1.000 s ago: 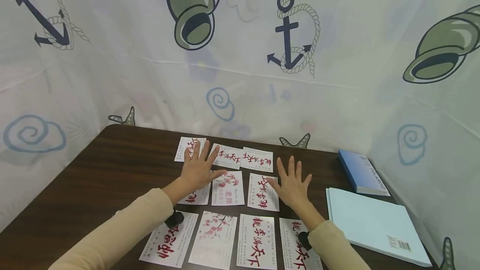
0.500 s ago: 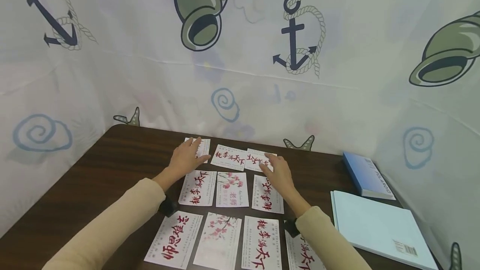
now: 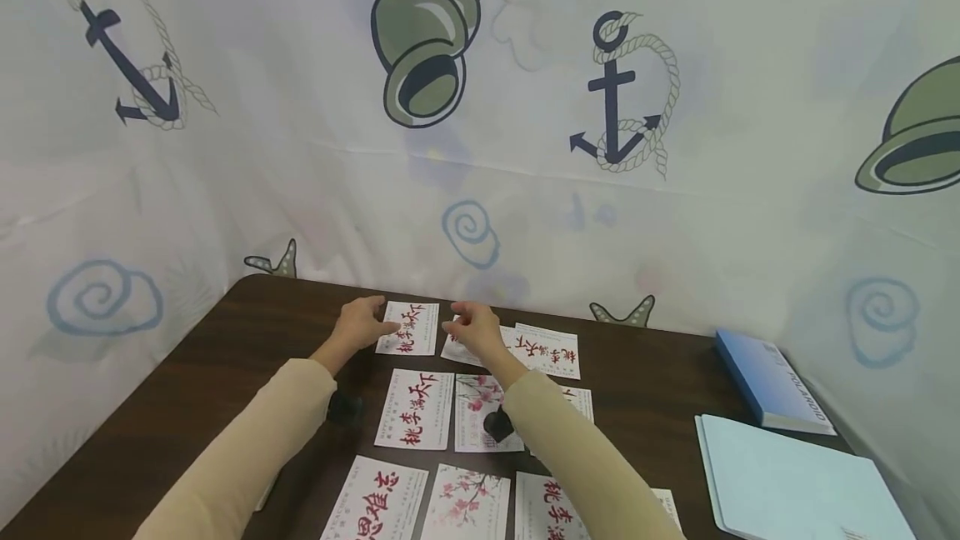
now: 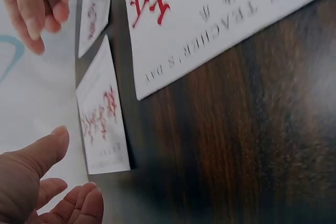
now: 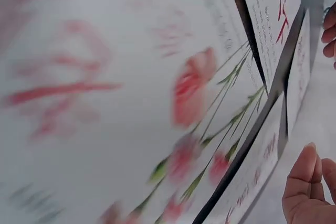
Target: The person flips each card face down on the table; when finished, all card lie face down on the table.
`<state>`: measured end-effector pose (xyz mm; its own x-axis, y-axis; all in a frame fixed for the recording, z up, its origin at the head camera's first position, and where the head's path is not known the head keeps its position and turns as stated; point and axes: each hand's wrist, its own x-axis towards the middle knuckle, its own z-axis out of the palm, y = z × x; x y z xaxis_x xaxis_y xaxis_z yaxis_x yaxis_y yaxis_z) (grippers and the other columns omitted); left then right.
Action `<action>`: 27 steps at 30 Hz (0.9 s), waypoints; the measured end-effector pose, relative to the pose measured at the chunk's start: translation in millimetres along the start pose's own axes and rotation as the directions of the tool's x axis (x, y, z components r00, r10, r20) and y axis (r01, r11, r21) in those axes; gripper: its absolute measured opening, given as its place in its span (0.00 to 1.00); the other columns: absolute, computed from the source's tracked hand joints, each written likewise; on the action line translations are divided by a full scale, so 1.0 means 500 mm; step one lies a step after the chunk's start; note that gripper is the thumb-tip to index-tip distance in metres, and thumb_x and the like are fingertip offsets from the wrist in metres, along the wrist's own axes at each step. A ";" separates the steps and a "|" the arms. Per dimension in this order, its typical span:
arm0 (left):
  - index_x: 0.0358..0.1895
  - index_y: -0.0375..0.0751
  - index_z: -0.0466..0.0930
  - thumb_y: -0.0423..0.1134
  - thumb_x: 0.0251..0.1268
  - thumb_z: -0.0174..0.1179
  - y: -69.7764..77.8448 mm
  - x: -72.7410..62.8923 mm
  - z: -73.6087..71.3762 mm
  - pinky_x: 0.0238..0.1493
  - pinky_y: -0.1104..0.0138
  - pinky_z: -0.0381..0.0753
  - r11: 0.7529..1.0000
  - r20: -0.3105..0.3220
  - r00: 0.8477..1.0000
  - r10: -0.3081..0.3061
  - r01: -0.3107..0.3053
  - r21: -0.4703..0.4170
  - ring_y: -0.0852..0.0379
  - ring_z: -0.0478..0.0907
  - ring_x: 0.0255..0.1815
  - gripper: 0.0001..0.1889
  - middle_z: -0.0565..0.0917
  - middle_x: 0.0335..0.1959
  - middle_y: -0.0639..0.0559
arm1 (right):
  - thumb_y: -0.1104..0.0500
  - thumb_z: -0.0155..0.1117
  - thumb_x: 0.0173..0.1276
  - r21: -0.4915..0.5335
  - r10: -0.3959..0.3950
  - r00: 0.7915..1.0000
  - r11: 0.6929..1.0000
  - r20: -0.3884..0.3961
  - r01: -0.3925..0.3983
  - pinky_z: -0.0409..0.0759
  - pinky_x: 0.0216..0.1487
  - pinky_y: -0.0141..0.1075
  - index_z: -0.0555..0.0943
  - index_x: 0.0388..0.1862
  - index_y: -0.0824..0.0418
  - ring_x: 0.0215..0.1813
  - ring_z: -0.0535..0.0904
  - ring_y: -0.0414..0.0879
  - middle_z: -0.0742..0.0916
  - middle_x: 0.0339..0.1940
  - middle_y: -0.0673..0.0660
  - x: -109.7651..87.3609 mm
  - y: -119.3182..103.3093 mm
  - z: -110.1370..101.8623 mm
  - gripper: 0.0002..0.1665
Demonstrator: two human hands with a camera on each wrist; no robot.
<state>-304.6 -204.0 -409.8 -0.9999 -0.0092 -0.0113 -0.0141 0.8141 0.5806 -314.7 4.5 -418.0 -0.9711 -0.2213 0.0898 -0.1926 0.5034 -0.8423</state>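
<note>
Greeting cards printed with red characters lie in three rows. My left hand (image 3: pixel 358 325) is at the left edge of the back-left card (image 3: pixel 408 329), thumb apart from its fingers and nothing between them in the left wrist view. To the right of that card, my right hand (image 3: pixel 480 330) overlaps the neighbouring back-row card (image 3: pixel 459 352), fingers bent loosely and holding nothing. Another back-row card (image 3: pixel 551 352) lies at the right. Below, the middle row has a red-lettered card (image 3: pixel 414 411) and a pink-flower card (image 3: pixel 474 430), partly behind my right sleeve.
The front row shows a red-lettered card (image 3: pixel 378 502), a blossom card (image 3: pixel 467 502) and another card (image 3: pixel 542 508). At the right lie a blue box (image 3: pixel 768 382) and a pale blue flat stack (image 3: pixel 802 473). A patterned cloth (image 3: pixel 525 173) hangs behind the dark table (image 3: pixel 187 415).
My right hand has moved left from the right back card to beside the back-left card. My left hand has come off that card to its left edge. The view has tilted up.
</note>
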 end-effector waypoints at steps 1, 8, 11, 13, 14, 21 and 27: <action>0.63 0.23 0.62 0.40 0.59 0.63 -0.003 0.002 0.003 0.57 0.46 0.71 1.000 -0.002 1.000 -0.006 0.006 0.000 0.32 0.69 0.59 0.34 0.72 0.57 0.26 | 0.61 0.65 0.62 -0.004 0.010 1.000 1.000 0.011 -0.010 0.69 0.25 0.28 0.75 0.57 0.69 0.24 0.72 0.38 0.83 0.29 0.58 0.008 0.000 0.008 0.25; 0.61 0.22 0.66 0.39 0.56 0.66 -0.013 0.020 0.020 0.53 0.49 0.74 0.999 -0.013 0.999 -0.029 0.029 0.015 0.37 0.74 0.51 0.33 0.76 0.52 0.29 | 0.64 0.68 0.59 -0.078 0.059 0.997 0.995 0.041 -0.055 0.69 0.22 0.28 0.76 0.55 0.71 0.20 0.69 0.38 0.81 0.27 0.57 0.057 0.000 0.041 0.25; 0.57 0.23 0.71 0.39 0.53 0.68 -0.014 0.030 0.025 0.48 0.51 0.76 0.999 -0.021 1.000 -0.019 0.020 0.027 0.43 0.75 0.43 0.30 0.79 0.47 0.32 | 0.65 0.69 0.58 -0.128 0.076 0.995 0.989 0.057 -0.068 0.69 0.22 0.29 0.76 0.54 0.71 0.21 0.69 0.40 0.81 0.28 0.57 0.073 -0.005 0.047 0.25; 0.54 0.25 0.74 0.38 0.52 0.69 -0.013 0.031 0.028 0.49 0.51 0.75 0.999 -0.019 1.000 -0.021 0.022 0.046 0.44 0.74 0.43 0.28 0.78 0.48 0.32 | 0.64 0.69 0.57 -0.173 0.086 0.994 0.982 0.070 -0.073 0.72 0.26 0.31 0.76 0.55 0.71 0.23 0.72 0.42 0.83 0.31 0.59 0.079 -0.008 0.053 0.26; 0.53 0.25 0.75 0.38 0.52 0.69 -0.012 0.031 0.030 0.50 0.51 0.75 0.998 -0.018 1.000 -0.023 0.024 0.055 0.44 0.73 0.44 0.27 0.78 0.48 0.32 | 0.64 0.69 0.57 -0.191 0.095 0.993 0.978 0.074 -0.079 0.75 0.29 0.33 0.76 0.55 0.70 0.26 0.75 0.44 0.83 0.33 0.60 0.081 -0.009 0.056 0.27; 0.53 0.26 0.75 0.38 0.52 0.69 -0.008 0.028 0.036 0.54 0.49 0.72 0.995 -0.027 0.999 -0.038 0.040 0.091 0.41 0.69 0.50 0.26 0.75 0.52 0.31 | 0.63 0.71 0.55 -0.300 0.123 0.989 0.950 0.085 -0.092 0.76 0.47 0.44 0.75 0.52 0.68 0.45 0.77 0.54 0.81 0.48 0.63 0.102 -0.011 0.069 0.26; 0.56 0.26 0.74 0.38 0.52 0.68 -0.013 0.031 0.033 0.54 0.50 0.73 0.995 -0.031 0.998 -0.057 0.060 0.085 0.42 0.70 0.50 0.28 0.73 0.53 0.31 | 0.64 0.73 0.53 -0.343 0.135 0.985 0.935 0.105 -0.092 0.73 0.34 0.39 0.70 0.40 0.66 0.32 0.69 0.49 0.75 0.32 0.57 0.120 -0.018 0.070 0.22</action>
<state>-319.8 -199.9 -427.0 -0.9971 -0.0735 -0.0197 -0.0733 0.8587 0.5073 -366.4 -42.4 -423.7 -0.9678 -0.2381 -0.0813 -0.1396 0.7771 -0.6138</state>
